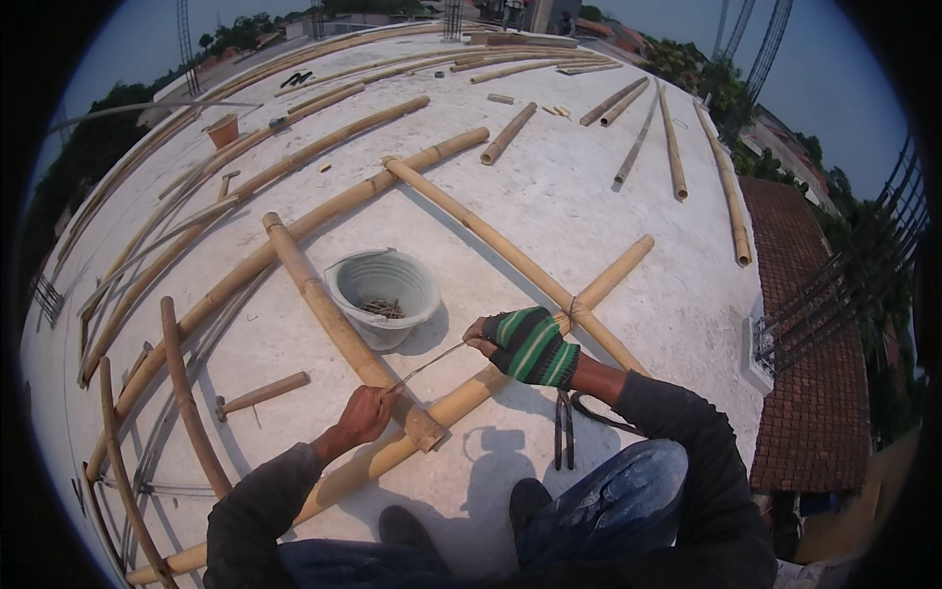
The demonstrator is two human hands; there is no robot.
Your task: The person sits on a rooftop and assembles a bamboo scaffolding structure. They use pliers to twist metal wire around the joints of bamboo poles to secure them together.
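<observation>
My left hand (365,412) is bare and grips one end of a thin wire (428,366) just above a joint where a short bamboo pole (329,309) crosses a long one (461,398). My right hand (530,346), in a green and black striped glove, holds the wire's other end, stretched taut between both hands. A second joint further along, at the right, is bound with wire (572,312). I sit on the white concrete roof (549,196) with my knees beside the long pole.
A grey bucket (383,294) holding nails stands behind the joint. A hammer (257,395) lies to the left, pincers (565,432) by my right knee. Many bamboo poles (673,142) lie across the roof. The roof edge drops to tiled roofing (810,324) on the right.
</observation>
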